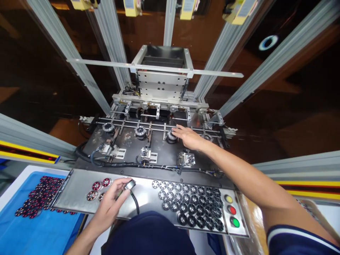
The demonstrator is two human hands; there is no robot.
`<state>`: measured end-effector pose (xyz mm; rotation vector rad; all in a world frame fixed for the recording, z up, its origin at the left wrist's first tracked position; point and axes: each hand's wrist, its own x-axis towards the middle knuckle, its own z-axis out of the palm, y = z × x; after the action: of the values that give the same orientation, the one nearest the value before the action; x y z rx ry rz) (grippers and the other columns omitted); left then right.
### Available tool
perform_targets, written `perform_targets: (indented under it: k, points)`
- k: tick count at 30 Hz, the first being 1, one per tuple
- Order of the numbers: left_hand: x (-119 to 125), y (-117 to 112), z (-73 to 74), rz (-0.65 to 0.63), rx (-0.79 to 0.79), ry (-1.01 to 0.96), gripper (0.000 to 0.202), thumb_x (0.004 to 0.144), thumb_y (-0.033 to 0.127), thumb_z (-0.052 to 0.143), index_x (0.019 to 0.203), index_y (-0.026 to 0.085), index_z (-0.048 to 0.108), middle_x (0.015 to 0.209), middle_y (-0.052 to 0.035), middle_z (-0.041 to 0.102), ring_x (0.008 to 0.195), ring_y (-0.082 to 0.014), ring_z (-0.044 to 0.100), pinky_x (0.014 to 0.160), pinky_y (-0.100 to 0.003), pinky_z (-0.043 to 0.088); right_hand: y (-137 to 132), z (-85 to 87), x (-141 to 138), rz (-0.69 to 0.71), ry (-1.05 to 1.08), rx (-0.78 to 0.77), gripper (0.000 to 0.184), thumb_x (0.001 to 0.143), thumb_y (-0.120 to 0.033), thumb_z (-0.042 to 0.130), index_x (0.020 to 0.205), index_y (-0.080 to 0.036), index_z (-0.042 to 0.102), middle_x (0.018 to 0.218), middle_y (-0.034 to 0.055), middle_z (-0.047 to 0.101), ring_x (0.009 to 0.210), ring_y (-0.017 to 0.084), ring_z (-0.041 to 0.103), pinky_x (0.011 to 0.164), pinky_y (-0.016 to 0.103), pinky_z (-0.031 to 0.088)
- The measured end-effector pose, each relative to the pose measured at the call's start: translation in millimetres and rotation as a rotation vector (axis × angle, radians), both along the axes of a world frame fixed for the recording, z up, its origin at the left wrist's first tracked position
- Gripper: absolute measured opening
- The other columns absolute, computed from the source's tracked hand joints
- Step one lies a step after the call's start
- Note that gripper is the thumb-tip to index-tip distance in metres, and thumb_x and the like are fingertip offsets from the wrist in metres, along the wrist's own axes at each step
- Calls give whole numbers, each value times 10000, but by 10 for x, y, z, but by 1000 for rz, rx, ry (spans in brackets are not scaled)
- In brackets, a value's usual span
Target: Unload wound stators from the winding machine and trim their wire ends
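Note:
My left hand point(111, 202) is closed around a round metal-faced piece point(130, 184), from which a black cable-like strip point(136, 202) curves down. Spoked wheels with red and black parts point(96, 186) lie on the steel panel beside that hand. Farther in, my right hand point(187, 136) reaches over the third round fixture point(172, 138), its fingers stretched out and fingertips at the top. Part of this fixture is hidden by the fingers. To its left, two similar fixtures point(140, 132) each carry a dark spoked wheel.
Rows of black spoked wheels point(191, 198) cover the panel's right half, near yellow, red and green buttons point(232, 210). Red-and-black wheels point(39, 194) fill part of a blue tray point(16, 230) at left. Small clamps point(148, 156), cables and a metal crossbar point(159, 69) stand around the fixtures.

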<state>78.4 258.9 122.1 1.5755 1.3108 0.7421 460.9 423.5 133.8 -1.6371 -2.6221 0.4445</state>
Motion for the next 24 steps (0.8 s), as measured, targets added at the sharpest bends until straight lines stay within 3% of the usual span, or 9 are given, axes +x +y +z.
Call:
perform_targets:
  k: [3, 5, 8, 11, 12, 14, 17, 20, 24]
  points:
    - [-64, -23, 161, 65, -69, -121, 352, 923, 415, 561, 1166, 163, 598, 1202, -141, 677, 1089, -238, 668, 933, -337, 533, -20, 14, 45, 27, -8, -29, 699, 719, 96, 471, 1330, -217, 602, 1513, 87, 462, 1430, 326, 372, 1108, 581, 371]
    - [-37, -40, 256, 83, -21, -160, 356, 890, 429, 612, 1125, 162, 620, 1146, -134, 697, 1044, -236, 681, 910, -333, 543, -15, 87, -1, 27, 6, -14, 635, 733, 75, 486, 1284, -200, 640, 1471, 115, 511, 1407, 347, 405, 1081, 605, 388]
    - [49, -68, 401, 80, 76, -248, 360, 804, 435, 727, 1018, 164, 625, 1031, -120, 722, 976, -240, 700, 856, -326, 564, -146, 354, -260, 21, 77, 80, 446, 847, -31, 511, 1254, -142, 654, 1413, 185, 558, 1403, 356, 399, 1083, 623, 371]
    - [84, -106, 506, 33, 127, -336, 359, 769, 430, 771, 937, 172, 587, 989, -107, 725, 927, -231, 706, 795, -305, 569, -578, 711, -710, 113, 227, 177, 388, 957, -291, 544, 1317, -153, 594, 1403, 161, 562, 1371, 265, 432, 1140, 497, 365]
    - [74, -122, 525, 7, 135, -350, 347, 780, 425, 764, 931, 177, 575, 994, -101, 721, 926, -222, 701, 794, -298, 563, -772, 813, -873, 194, 302, 181, 419, 940, -392, 586, 1309, -195, 594, 1343, 120, 607, 1304, 227, 493, 1107, 428, 421]
    - [36, -161, 541, -57, 141, -345, 321, 801, 403, 751, 944, 188, 560, 1025, -89, 706, 948, -210, 682, 822, -296, 547, -1160, 948, -1173, 412, 608, 152, 529, 873, -474, 667, 1305, -182, 581, 1199, 135, 657, 1122, 239, 585, 969, 408, 521]
    - [-5, -225, 541, -149, 134, -309, 293, 823, 374, 735, 977, 203, 553, 1052, -73, 680, 980, -205, 655, 863, -302, 520, -1582, 948, -1491, 476, 775, 203, 518, 908, -301, 635, 1394, -205, 484, 1060, 134, 668, 928, 240, 605, 800, 406, 554]
    - [29, -276, 540, -194, 114, -387, 360, 829, 439, 709, 1057, 209, 552, 1103, -89, 663, 1028, -225, 646, 891, -322, 521, -1778, 800, -1628, 383, 864, 332, 592, 875, -111, 583, 1431, -245, 428, 960, 115, 664, 841, 237, 598, 715, 397, 546]
    - [93, -313, 519, -122, 124, -402, 318, 857, 390, 691, 1105, 217, 594, 1048, -73, 692, 968, -194, 683, 853, -275, 554, -1878, 724, -1594, 250, 957, 336, 607, 846, -168, 670, 1405, -292, 469, 975, 110, 676, 860, 248, 620, 729, 427, 554]
